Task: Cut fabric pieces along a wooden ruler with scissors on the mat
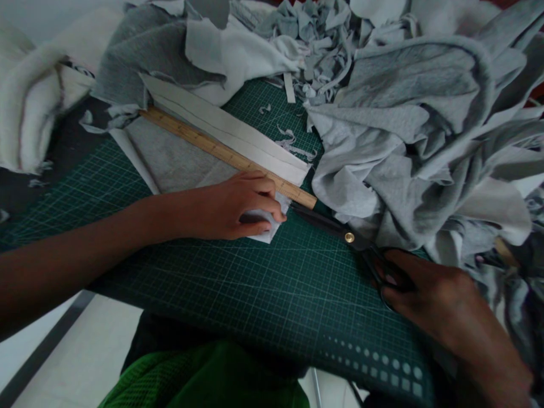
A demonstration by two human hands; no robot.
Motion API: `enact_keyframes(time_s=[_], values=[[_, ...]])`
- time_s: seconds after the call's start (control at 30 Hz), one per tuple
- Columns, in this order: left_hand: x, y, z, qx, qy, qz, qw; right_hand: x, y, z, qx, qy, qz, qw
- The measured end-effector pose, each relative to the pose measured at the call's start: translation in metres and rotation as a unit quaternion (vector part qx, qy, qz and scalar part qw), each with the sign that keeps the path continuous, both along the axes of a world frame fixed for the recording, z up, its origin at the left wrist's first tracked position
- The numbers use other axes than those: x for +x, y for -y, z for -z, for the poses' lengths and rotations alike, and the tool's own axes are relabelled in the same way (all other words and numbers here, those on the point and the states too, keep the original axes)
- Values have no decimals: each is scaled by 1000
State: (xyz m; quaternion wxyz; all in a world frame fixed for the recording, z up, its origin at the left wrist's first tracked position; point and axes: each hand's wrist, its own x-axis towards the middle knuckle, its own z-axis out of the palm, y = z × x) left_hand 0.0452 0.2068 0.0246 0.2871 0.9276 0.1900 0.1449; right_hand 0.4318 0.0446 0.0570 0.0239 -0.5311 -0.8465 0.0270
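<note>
My right hand (pixel 442 300) grips the black handles of a pair of scissors (pixel 349 238). Their blades look nearly closed, and the tips reach the cut edge of a grey fabric piece (pixel 170 153) lying on a green cutting mat (pixel 255 277). My left hand (pixel 250 205) has curled fingers and thumb pinching that fabric near its right end, where a pale corner folds up. Beneath these fingers and across the fabric runs a wooden ruler (pixel 204 140). Along its far side lies a white strip (pixel 225 127) with a dark line drawn on it.
Crumpled grey fabric (pixel 395 124) is heaped on the right of the mat. More grey cloth (pixel 144 51) lies at the back, beside a pile of scraps (pixel 318 39). Thin offcuts (pixel 293 141) are scattered near the strip. Folded cream fabric (pixel 38 107) sits at far left.
</note>
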Motion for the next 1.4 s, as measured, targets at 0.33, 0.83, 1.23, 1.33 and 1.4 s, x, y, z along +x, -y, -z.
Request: enact_keyframes(time_s=[0.33, 0.83, 1.23, 1.33, 1.4], values=[[0, -1, 0, 4, -2, 10, 1000, -3, -3, 5, -16, 19, -8, 1000], [1, -2, 2, 4, 15, 13, 1000, -11, 11, 8, -73, 3, 78, 994], [1, -1, 0, 5, 2, 8, 1000, -18, 11, 8, -15, 27, 45, 999], [1, -1, 0, 4, 5, 10, 1000, -18, 11, 12, -21, 23, 50, 998], [1, -2, 1, 4, 5, 11, 1000, -17, 10, 14, -29, 14, 55, 998]])
